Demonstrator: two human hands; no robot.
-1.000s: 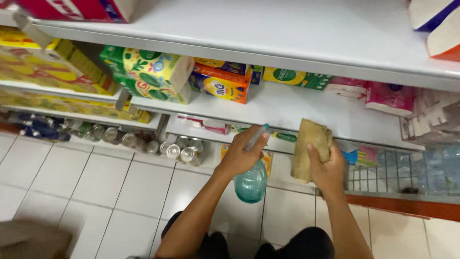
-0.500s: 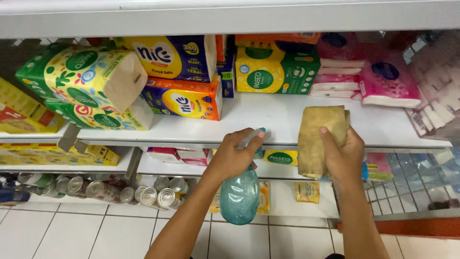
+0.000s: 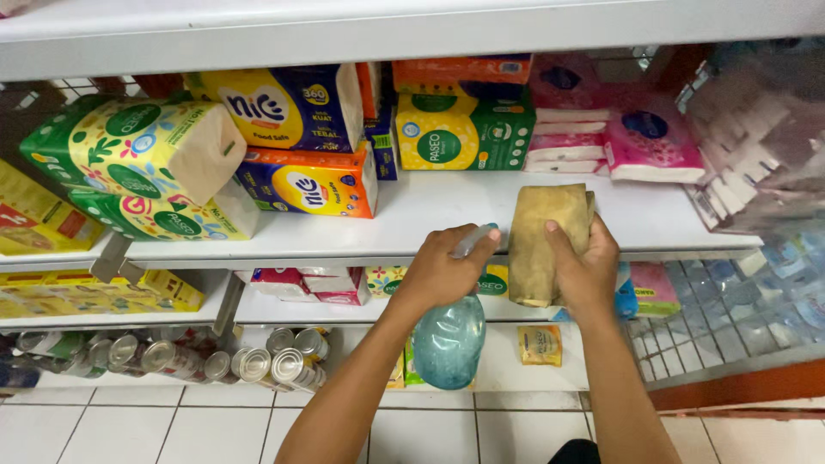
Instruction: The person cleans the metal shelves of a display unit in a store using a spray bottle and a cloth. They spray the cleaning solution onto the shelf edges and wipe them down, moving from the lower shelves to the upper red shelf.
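Bottle point(image 3: 449, 341) upright, nozzle toward shelf point(image 3: 430, 215).

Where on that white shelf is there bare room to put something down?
Free: the shelf between the orange tissue pack and the pink packs, by the cloth. The left end is crowded with green packs.

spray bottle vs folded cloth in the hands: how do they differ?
The spray bottle is teal, see-through and rounded; the folded cloth is tan, opaque and flat. The bottle hangs below the shelf edge from the left hand; the cloth is held upright at shelf level by the right hand. Shared: each is gripped by one hand in front of the same white shelf.
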